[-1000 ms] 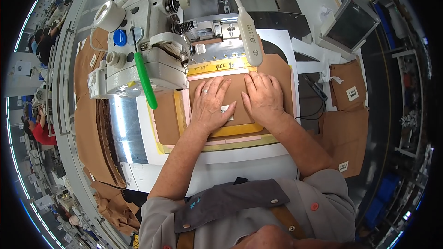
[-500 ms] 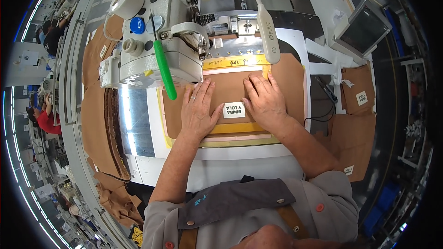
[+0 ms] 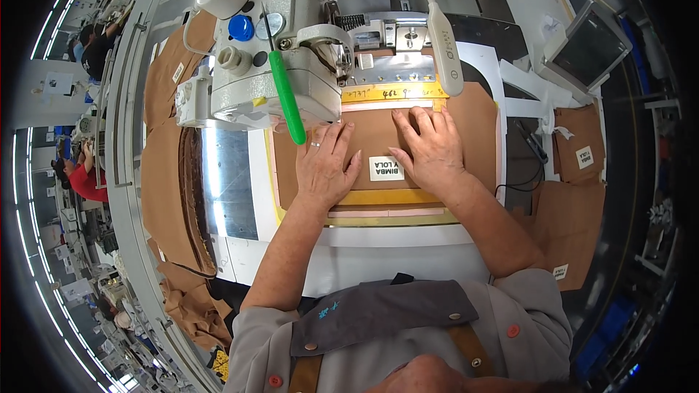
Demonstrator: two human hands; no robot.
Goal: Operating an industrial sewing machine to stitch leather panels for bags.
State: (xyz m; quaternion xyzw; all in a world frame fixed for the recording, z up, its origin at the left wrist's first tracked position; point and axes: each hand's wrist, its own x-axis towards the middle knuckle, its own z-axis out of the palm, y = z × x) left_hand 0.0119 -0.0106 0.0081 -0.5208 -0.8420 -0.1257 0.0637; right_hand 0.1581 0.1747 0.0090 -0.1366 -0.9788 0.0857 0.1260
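Observation:
A brown sheet, perhaps leather or fabric (image 3: pixel 477 131), lies in a flat yellow-edged template (image 3: pixel 393 198) under the head of a white sewing machine (image 3: pixel 251 91). My left hand (image 3: pixel 325 164) rests palm down on the sheet's left part, fingers stretched out, their tips near the machine head. On the right, my right hand (image 3: pixel 431 149) presses flat with fingers spread, tips at the yellow far strip (image 3: pixel 389 92). Between the hands sits a white rectangular label (image 3: pixel 386 168), the right thumb just beyond its far edge. Neither hand grips anything.
A green-handled pointed tool (image 3: pixel 287 94) leans on the machine head, near a white lamp (image 3: pixel 445 51). Stacked brown pieces (image 3: pixel 171 196) lie left; more labelled brown pieces (image 3: pixel 568 225) lie right, below a screen (image 3: pixel 588 47). Other people work far left.
The whole view has shifted, so the scene sits farther right. My right hand has slid slightly away from me, its thumb leaving the label's side. The left hand stays flat, slightly farther from the label.

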